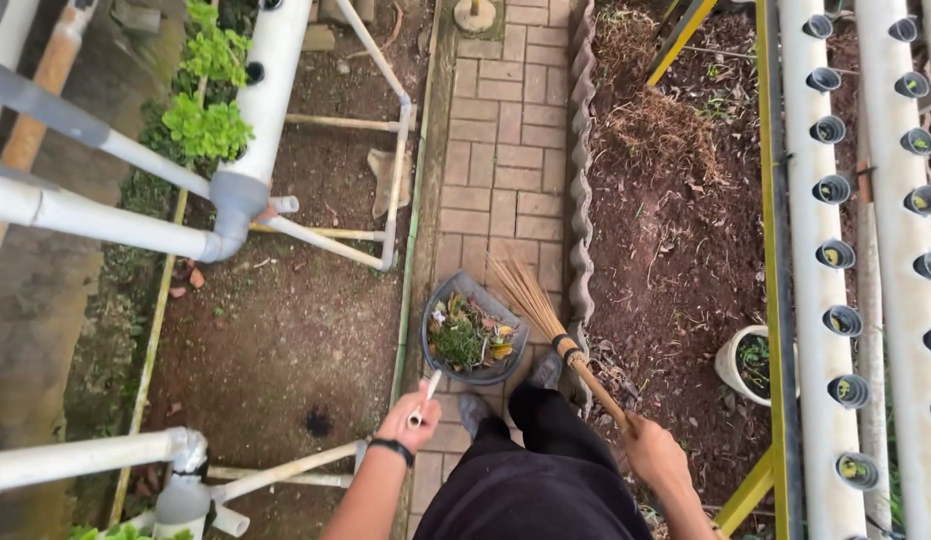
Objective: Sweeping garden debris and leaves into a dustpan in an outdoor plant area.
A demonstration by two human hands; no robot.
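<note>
A grey dustpan [474, 340] full of leaves and plant scraps rests on the brick path [501, 150], its white handle gripped by the left hand [411, 420]. The right hand [654, 452] clasps a straw broom [546, 315], bristles touching the dustpan's right rim, between soil beds and white planter pipes [821, 250].

Looks like a small hydroponic garden: white pipes [821, 250] with rows of plant cups right of the brick path [501, 170], bare soil beds either side, leafy greens [208, 125] left of it.
</note>
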